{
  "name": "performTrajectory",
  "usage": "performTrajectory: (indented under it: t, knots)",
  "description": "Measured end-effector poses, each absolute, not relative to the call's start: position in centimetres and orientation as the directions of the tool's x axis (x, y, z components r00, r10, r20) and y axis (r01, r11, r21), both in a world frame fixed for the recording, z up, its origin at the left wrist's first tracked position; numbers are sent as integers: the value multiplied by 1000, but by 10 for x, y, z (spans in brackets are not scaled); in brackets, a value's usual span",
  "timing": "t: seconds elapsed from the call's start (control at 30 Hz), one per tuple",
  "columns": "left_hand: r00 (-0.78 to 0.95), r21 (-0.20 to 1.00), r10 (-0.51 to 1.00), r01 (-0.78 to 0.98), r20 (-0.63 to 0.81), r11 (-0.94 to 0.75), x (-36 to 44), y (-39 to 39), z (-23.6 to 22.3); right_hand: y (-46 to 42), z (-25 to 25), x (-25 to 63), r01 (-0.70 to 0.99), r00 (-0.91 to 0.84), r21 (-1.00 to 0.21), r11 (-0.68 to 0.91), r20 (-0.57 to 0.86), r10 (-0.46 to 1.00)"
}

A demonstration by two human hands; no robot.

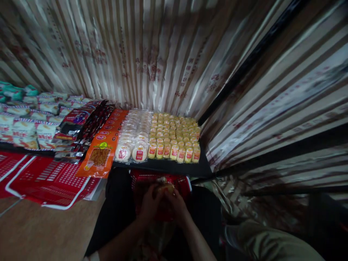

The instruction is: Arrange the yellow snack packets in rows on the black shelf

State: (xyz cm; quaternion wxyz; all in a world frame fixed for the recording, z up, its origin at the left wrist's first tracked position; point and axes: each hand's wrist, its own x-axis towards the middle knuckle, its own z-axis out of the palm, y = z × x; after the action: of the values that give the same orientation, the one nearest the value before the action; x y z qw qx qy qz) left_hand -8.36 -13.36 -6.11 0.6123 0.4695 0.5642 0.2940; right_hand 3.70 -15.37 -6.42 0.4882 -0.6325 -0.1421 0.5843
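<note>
Both hands, left hand (149,203) and right hand (177,203), clamped on a small yellow snack pack (165,187) over the red basket (182,183); steady it, matching the yellow rows (175,135) at 12 o'clock on the desk (174,166)

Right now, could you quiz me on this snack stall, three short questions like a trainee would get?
1. True or false: the small yellow packets lie in rows at the right end of the dark shelf.
2. What lies directly left of the round white packets? A) orange packets B) green packets C) a red basket
3. Where are the left hand and right hand?

Key:
1. True.
2. A.
3. Close together over the red basket below the shelf, around a small yellowish item; the grip itself is too dim to tell.
</note>
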Motion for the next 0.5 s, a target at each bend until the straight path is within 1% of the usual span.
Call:
performTrajectory:
  t: [0.07, 0.1, 0.13, 0.17, 0.2, 0.23, 0.27, 0.33, 0.4, 0.47, 0.5]
  knots:
    - [177, 924, 920, 227, -351, 309, -87, -130, -49, -153, -58, 39, -226, 307, -844, -487, -536, 786]
    - [179, 929, 934, 266, -311, 258, -89, -127, -43, -152, -54, 41, -97, 337, -879, -467, -471, 815]
    - [193, 932, 946, 305, -261, 195, -91, -124, -36, -152, -49, 44, 66, 370, -903, -425, -373, 851]
    - [219, 932, 953, 340, -209, 126, -93, -121, -29, -151, -44, 48, 239, 386, -899, -367, -259, 885]
    - [257, 928, 954, 369, -156, 53, -94, -117, -22, -150, -37, 51, 394, 375, -869, -299, -145, 916]
    - [299, 921, 948, 389, -107, -18, -95, -113, -16, -149, -31, 55, 514, 334, -826, -230, -55, 941]
    - [341, 912, 938, 402, -64, -84, -95, -108, -11, -148, -24, 58, 597, 276, -786, -162, 11, 961]
    - [410, 886, 912, 416, 16, -203, -92, -99, -2, -144, -12, 63, 682, 154, -730, -34, 98, 983]
    - [446, 854, 892, 433, 75, -289, -85, -90, 6, -140, -1, 67, 723, 65, -688, 71, 170, 983]
    - [465, 836, 880, 444, 92, -322, -77, -81, 14, -135, 8, 73, 746, 25, -654, 127, 218, 976]
    - [468, 835, 878, 443, 95, -326, -71, -76, 18, -133, 11, 77, 752, 29, -647, 128, 227, 974]
